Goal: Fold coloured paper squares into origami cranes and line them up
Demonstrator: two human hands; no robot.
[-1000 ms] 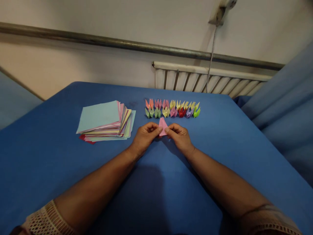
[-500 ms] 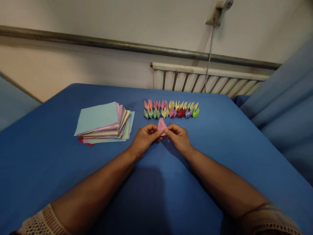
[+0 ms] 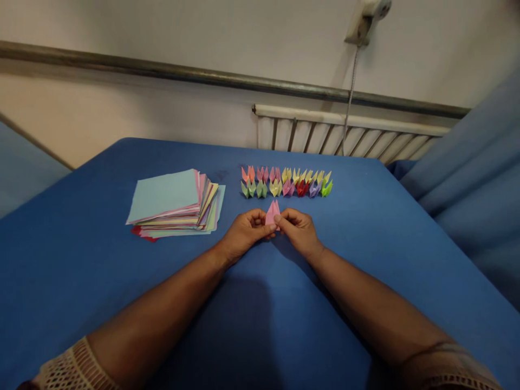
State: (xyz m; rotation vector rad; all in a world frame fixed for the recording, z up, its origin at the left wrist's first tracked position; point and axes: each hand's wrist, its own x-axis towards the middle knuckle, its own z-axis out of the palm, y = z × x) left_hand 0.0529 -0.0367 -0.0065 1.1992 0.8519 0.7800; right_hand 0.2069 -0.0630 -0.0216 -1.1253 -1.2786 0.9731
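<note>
A small piece of folded pink paper is held between my two hands, its split points facing away from me. My left hand pinches its lower left side, thumb on the front. My right hand grips the right edge, its thumb near the middle of the fold. Both hands are closed, and some fingertips are hidden behind the paper. Just beyond stand two rows of small folded paper cranes in many colours, among them a red crane and a bright green crane.
Left of my hands lies a thick, uneven stack of coloured paper with a light blue sheet on top. A blue cloth covers the table. Behind it are a radiator, a metal pipe and a hanging cord. A blue curtain hangs at right.
The folded pink paper has turned slightly upright, and its split points show more. My left thumb has slid lower on it. The whole view has shifted a little.
</note>
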